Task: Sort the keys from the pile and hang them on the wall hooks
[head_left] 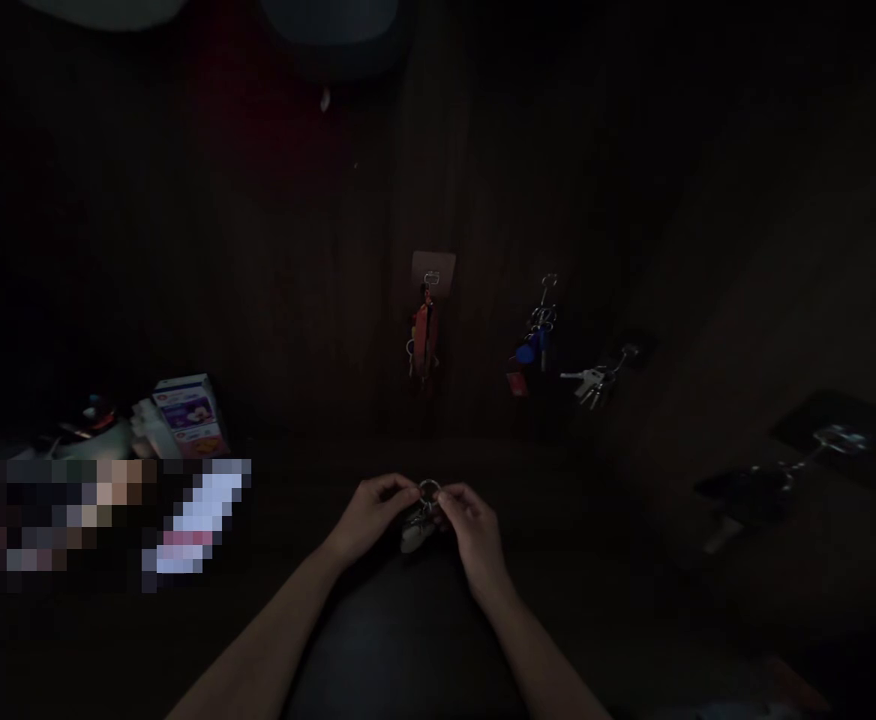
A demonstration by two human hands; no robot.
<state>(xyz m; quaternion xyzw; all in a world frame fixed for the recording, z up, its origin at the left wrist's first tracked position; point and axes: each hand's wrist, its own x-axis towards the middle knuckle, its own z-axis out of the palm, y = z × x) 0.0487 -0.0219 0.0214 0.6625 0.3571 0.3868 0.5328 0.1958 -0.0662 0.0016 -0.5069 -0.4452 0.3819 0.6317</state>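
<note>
A person's left hand (378,512) and right hand (474,530), each with its grip clamped on one side of a thin, round metal ring (430,481), hold its dull, rounded bunch (414,535) between them, below jagged silver keys (594,383) on a dark wood-grained panel (363,300)

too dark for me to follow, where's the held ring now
In the head view, the ring is mid-width, below centre, held between the left hand and the right hand, below the hanging orange bundle.
</note>
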